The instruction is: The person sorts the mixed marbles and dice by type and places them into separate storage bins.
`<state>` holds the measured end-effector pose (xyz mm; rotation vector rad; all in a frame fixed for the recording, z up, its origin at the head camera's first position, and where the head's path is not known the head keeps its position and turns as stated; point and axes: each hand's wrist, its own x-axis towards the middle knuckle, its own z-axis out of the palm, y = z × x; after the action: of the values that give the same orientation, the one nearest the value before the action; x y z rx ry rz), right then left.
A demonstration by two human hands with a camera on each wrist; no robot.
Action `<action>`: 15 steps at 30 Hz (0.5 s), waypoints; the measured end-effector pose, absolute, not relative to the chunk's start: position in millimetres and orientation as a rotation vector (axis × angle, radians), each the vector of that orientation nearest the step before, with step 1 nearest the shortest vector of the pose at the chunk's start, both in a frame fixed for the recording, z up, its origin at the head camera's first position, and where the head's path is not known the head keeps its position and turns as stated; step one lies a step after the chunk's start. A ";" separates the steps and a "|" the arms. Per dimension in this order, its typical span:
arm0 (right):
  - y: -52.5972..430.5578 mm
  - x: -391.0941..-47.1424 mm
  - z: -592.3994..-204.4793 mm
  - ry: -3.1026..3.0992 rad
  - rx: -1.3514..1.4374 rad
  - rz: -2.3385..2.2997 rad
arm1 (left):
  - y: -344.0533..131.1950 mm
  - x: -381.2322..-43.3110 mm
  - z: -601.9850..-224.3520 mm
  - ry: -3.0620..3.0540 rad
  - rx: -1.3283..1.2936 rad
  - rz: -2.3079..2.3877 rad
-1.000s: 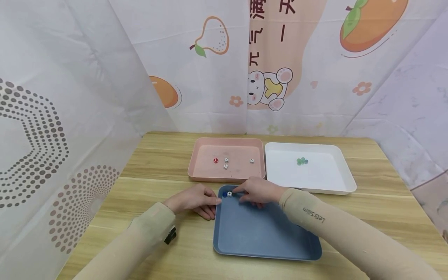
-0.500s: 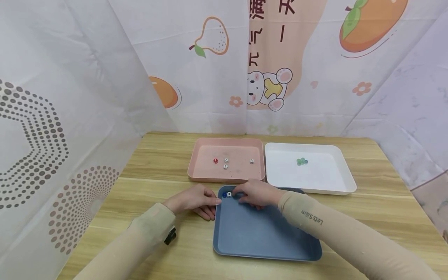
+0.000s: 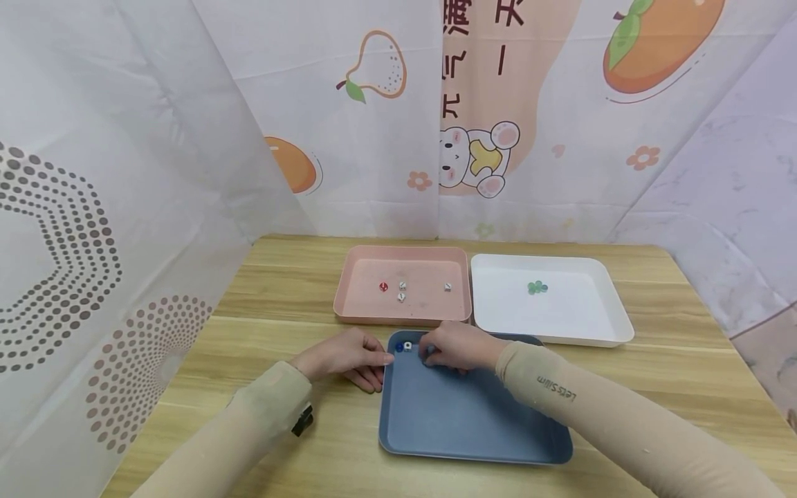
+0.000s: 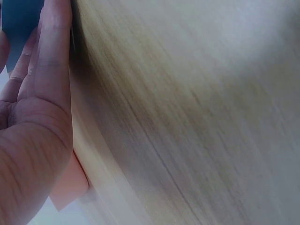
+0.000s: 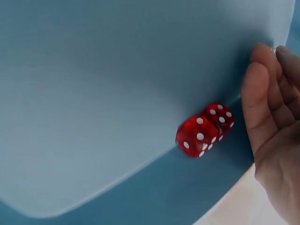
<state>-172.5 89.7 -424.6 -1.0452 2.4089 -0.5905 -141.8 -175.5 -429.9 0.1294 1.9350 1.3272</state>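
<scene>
The blue-grey tray [image 3: 467,415] lies nearest on the table. My left hand [image 3: 350,358] holds its left rim, thumb on top and fingers along the outer side. In the tray's far left corner sit a blue die [image 3: 400,348] and a white die [image 3: 407,346], side by side. Just right of them is my right hand [image 3: 457,344], thumb and index fingertips together. The right wrist view shows a small pale thing [image 5: 275,49] at those fingertips, mostly hidden. Two red dice [image 5: 198,136] lie against the tray wall beside that hand; it covers them in the head view.
Behind stands a pink tray [image 3: 373,311] with a red die [image 3: 383,286] and several white dice [image 3: 402,285]. A white tray [image 3: 579,311] to its right holds several green pieces [image 3: 535,287] and a bluish one. The wooden table [image 3: 280,277] meets a printed curtain [image 3: 386,138].
My right hand has drawn slightly to the right, away from the white die, and its index fingertip has come in to the thumb. The left hand stays at the tray's rim.
</scene>
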 end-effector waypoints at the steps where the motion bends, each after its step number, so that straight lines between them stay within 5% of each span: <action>1: 91.0 -173.1 -423.5 2.400 -1.030 -0.602 | -175.4 -141.8 -430.0 1.934 0.130 1.328; 15: 127.1 -193.3 -404.7 2.318 -1.036 -0.820 | -175.0 -142.1 -429.8 1.933 0.122 1.328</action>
<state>-193.3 127.1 -404.7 -1.0365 2.3176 -0.8203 -142.1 -175.0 -429.8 0.1215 1.9328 1.3280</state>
